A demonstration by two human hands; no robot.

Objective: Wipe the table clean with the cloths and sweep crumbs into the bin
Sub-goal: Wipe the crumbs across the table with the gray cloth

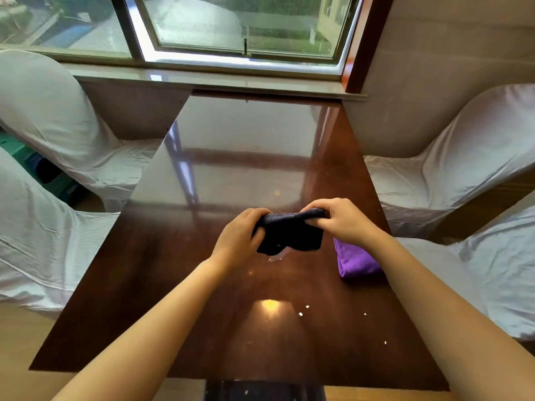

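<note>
Both hands hold a dark cloth (pixel 289 234) above the middle of the table (pixel 179 256). The left hand (pixel 241 237) grips its left end, the right hand (pixel 337 219) pinches its top right corner; the cloth hangs between them, its lower edge near the tabletop. A folded purple cloth (pixel 354 263) lies at 4 o'clock from the dark one, partly under the right forearm. White crumbs (pixel 301 314) dot the table at 6 o'clock, nearer the person.
</note>
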